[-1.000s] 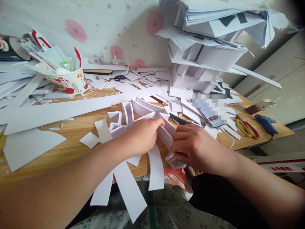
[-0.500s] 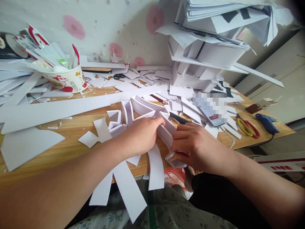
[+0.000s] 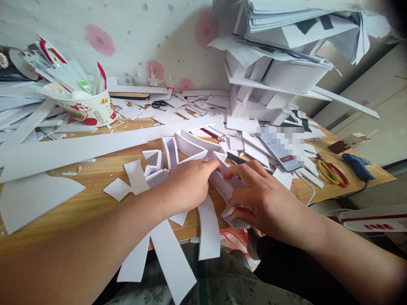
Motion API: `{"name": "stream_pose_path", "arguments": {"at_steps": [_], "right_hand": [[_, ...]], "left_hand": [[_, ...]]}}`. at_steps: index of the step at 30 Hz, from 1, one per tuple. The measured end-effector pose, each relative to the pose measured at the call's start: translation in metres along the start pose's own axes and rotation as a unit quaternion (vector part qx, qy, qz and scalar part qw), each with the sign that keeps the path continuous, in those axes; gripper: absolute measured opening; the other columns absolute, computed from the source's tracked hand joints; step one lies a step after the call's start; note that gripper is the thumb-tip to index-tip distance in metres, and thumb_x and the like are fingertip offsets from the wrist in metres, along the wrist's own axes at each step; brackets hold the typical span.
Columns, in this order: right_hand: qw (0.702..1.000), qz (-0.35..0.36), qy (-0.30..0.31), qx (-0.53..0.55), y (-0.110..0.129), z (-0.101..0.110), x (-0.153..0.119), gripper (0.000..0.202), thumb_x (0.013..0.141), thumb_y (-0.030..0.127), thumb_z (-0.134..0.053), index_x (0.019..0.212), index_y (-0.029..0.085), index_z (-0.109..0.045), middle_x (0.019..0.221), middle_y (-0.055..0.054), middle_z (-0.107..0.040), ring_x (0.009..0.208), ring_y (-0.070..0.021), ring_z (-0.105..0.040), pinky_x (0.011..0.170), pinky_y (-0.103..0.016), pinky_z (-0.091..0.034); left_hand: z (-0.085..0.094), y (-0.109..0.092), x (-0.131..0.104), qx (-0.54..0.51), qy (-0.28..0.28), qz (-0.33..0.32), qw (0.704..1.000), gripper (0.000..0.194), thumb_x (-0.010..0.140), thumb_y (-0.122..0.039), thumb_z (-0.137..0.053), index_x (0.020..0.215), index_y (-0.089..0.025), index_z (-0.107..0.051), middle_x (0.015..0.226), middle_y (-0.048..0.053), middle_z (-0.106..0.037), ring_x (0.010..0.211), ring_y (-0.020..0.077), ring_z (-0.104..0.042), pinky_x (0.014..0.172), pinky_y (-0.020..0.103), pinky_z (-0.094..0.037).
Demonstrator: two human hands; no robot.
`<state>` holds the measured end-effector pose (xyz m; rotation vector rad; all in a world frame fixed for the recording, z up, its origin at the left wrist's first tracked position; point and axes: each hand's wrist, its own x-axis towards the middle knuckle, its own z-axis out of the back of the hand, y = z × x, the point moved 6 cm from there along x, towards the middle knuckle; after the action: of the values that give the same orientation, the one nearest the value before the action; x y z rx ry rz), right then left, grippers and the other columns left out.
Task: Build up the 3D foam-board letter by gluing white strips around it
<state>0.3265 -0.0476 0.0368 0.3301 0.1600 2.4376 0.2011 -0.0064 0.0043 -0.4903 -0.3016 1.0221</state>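
Head view: just below the middle of the frame, both hands meet on a white foam-board model [image 3: 178, 150] of thin walls standing on edge on the wooden table [image 3: 95, 192]. The left hand [image 3: 186, 184] is curled, thumb and fingers pinched on the near end of one upright white strip [image 3: 221, 185]. The right hand [image 3: 263, 199] is half closed around the same strip from the other side, index finger stretched along its top edge and thumb under its lower end at the table's front edge.

Loose white offcuts [image 3: 208, 226] hang over that front edge toward the lap. Behind the hands lie a black pen [image 3: 237, 159], a phone [image 3: 280, 148], yellow-and-red scissors [image 3: 332, 173] and a blue glue gun [image 3: 358, 165] at right centre. A paper cup [image 3: 90, 110] stuffed with scraps stands at upper left, and a leaning stack of boards [image 3: 280, 63] fills the upper right.

As I judge it, too hard a squeeze could crease the strip or break a wall loose from the model. A nudge from either forearm could send the overhanging offcuts off the table, and the stack looks ready to slide.

The joint under the fingers is hidden, so whether there is glue cannot be told. The phone screen is blurred, and the stack is cut off at the top.
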Motion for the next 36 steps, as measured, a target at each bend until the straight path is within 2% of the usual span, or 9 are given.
{"name": "stream_pose_path", "arguments": {"at_steps": [2, 4, 7, 10, 15, 22, 29, 33, 36], "right_hand": [[1.000, -0.006, -0.006, -0.003, 0.0005, -0.0002, -0.0010, 0.012, 0.079, 0.015, -0.068, 0.067, 0.018, -0.070, 0.120, -0.012, -0.058, 0.101, -0.0295, -0.047, 0.082, -0.044, -0.044], [1.000, -0.013, 0.003, -0.003, 0.0000, -0.0011, -0.0010, 0.010, 0.078, 0.015, -0.070, 0.068, 0.018, -0.069, 0.117, -0.012, -0.061, 0.098, -0.0288, -0.048, 0.081, -0.044, -0.045], [1.000, -0.016, 0.023, -0.004, -0.0007, -0.0020, 0.0002, 0.010, 0.077, 0.013, -0.069, 0.067, 0.016, -0.067, 0.097, -0.011, -0.065, 0.093, -0.0269, -0.049, 0.078, -0.041, -0.045], [0.999, -0.005, 0.032, -0.013, -0.0008, -0.0023, 0.0017, 0.011, 0.075, 0.011, -0.068, 0.066, 0.015, -0.064, 0.082, -0.009, -0.062, 0.088, -0.0247, -0.049, 0.075, -0.037, -0.043], [0.999, 0.017, 0.039, -0.013, -0.0010, -0.0054, 0.0032, 0.016, 0.077, 0.011, -0.064, 0.063, 0.014, -0.056, 0.083, -0.008, -0.061, 0.085, -0.0217, -0.047, 0.074, -0.035, -0.040], [0.998, 0.023, 0.050, -0.013, -0.0028, -0.0076, 0.0033, 0.017, 0.078, 0.013, -0.065, 0.065, 0.015, -0.055, 0.082, -0.006, -0.060, 0.084, -0.0202, -0.044, 0.075, -0.034, -0.036], [0.998, 0.019, 0.058, -0.030, -0.0030, -0.0075, 0.0049, 0.016, 0.077, 0.020, -0.071, 0.069, 0.017, -0.057, 0.079, -0.003, -0.061, 0.083, -0.0202, -0.045, 0.076, -0.036, -0.031], [0.997, 0.034, 0.048, -0.046, -0.0027, -0.0081, 0.0050, 0.019, 0.077, 0.023, -0.071, 0.068, 0.017, -0.055, 0.076, -0.003, -0.059, 0.082, -0.0206, -0.045, 0.073, -0.036, -0.028], [0.996, 0.045, 0.044, -0.063, -0.0023, -0.0076, 0.0055, 0.014, 0.078, 0.020, -0.066, 0.068, 0.018, -0.056, 0.072, -0.003, -0.057, 0.083, -0.0215, -0.045, 0.072, -0.036, -0.026]], "left_hand": [[-0.0003, 0.0001, -0.0002, 0.005, 0.001, 0.001, 1.000, 0.046, 0.074, -0.002, -0.039, 0.107, -0.027, -0.059, 0.099, 0.002, -0.068, 0.095, 0.0233, -0.063, 0.078, 0.035, -0.048], [-0.0001, -0.0001, -0.0007, 0.010, -0.002, -0.002, 1.000, 0.045, 0.074, -0.002, -0.038, 0.106, -0.027, -0.059, 0.099, 0.001, -0.068, 0.095, 0.0234, -0.063, 0.077, 0.035, -0.048], [0.0001, -0.0002, -0.0014, 0.013, -0.003, -0.003, 1.000, 0.044, 0.075, -0.002, -0.038, 0.105, -0.026, -0.059, 0.101, 0.001, -0.068, 0.096, 0.0233, -0.063, 0.077, 0.035, -0.048], [-0.0001, 0.0005, -0.0012, 0.013, 0.001, 0.009, 1.000, 0.042, 0.076, -0.002, -0.039, 0.105, -0.026, -0.059, 0.101, 0.001, -0.068, 0.096, 0.0232, -0.063, 0.079, 0.035, -0.048], [-0.0007, 0.0013, 0.0010, 0.022, -0.002, 0.017, 1.000, 0.038, 0.076, -0.001, -0.039, 0.099, -0.025, -0.058, 0.097, 0.000, -0.068, 0.092, 0.0223, -0.063, 0.077, 0.035, -0.047], [-0.0010, 0.0051, 0.0007, 0.012, -0.003, 0.021, 1.000, 0.043, 0.078, -0.002, -0.038, 0.106, -0.027, -0.059, 0.103, 0.000, -0.068, 0.095, 0.0212, -0.063, 0.078, 0.034, -0.047], [0.0007, 0.0075, 0.0017, -0.026, -0.003, 0.036, 0.999, 0.045, 0.078, -0.003, -0.038, 0.104, -0.030, -0.062, 0.096, -0.004, -0.069, 0.088, 0.0183, -0.064, 0.072, 0.029, -0.046], [0.0030, 0.0070, 0.0022, -0.023, -0.006, 0.030, 0.999, 0.044, 0.080, -0.004, -0.037, 0.107, -0.029, -0.061, 0.106, -0.003, -0.069, 0.096, 0.0196, -0.064, 0.079, 0.031, -0.048], [0.0029, 0.0091, 0.0000, -0.015, -0.011, 0.026, 0.999, 0.044, 0.083, -0.007, -0.036, 0.113, -0.028, -0.059, 0.115, -0.002, -0.067, 0.103, 0.0208, -0.063, 0.086, 0.033, -0.049]]}}
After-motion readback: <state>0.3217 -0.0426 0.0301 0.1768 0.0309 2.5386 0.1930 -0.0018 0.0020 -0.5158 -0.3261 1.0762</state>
